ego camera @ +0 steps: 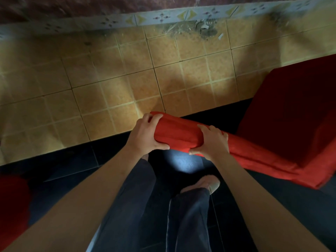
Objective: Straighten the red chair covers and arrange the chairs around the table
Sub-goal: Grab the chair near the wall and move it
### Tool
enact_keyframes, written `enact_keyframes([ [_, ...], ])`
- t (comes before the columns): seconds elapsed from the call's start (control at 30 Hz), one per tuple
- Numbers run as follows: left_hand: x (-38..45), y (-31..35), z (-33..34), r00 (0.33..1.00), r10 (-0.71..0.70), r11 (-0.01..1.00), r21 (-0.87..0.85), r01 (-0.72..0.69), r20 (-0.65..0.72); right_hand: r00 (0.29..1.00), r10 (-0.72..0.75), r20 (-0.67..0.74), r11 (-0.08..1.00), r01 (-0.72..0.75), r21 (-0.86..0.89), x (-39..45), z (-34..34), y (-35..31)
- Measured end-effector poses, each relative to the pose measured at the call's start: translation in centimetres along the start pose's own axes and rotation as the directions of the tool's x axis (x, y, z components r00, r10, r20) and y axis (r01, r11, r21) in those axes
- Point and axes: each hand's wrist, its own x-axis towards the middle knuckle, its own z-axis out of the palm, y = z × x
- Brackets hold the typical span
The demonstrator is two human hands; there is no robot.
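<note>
No legible writing or labels. Red chair cover (177, 135): matte woven cloth, bunched into a thick ridged roll over the top rail of a chair back, continuous with the draped red seat at the right. Left hand (145, 135) clenched round the roll's left end, thumb underneath. Right hand (212, 141) grasps the roll further right, fingers over, thumb under. Below: tan square floor tiles (109, 84), then dark tiles nearer the person's feet.

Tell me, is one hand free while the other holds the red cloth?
No, both the left hand and the right hand curl their fingers around the top edge of the red chair cover.
</note>
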Motion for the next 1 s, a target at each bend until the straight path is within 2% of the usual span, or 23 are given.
enact_keyframes([
  [0.17, 0.2, 0.2, -0.5, 1.0, 0.013, 0.992, 0.123, -0.014, 0.012, 1.0, 0.004, -0.031, 0.998, -0.006, -0.068, 0.0, 0.0, 0.0],
  [0.5, -0.3, 1.7, -0.8, 0.997, 0.048, 0.994, 0.105, -0.041, -0.06, 0.989, 0.09, -0.115, 0.993, -0.08, 0.087, -0.9, -1.4, 0.8],
  [0.87, -0.3, 2.1, -1.2, 0.996, 0.061, 0.989, 0.135, -0.052, -0.065, 0.991, 0.043, -0.124, 0.995, -0.031, 0.093, -1.5, -1.4, 1.1],
  [1.0, -0.5, 1.8, -0.9, 0.993, 0.077, 0.99, 0.12, -0.066, -0.085, 0.987, 0.024, -0.159, 1.0, -0.021, 0.021, -1.6, -0.6, 1.4],
])
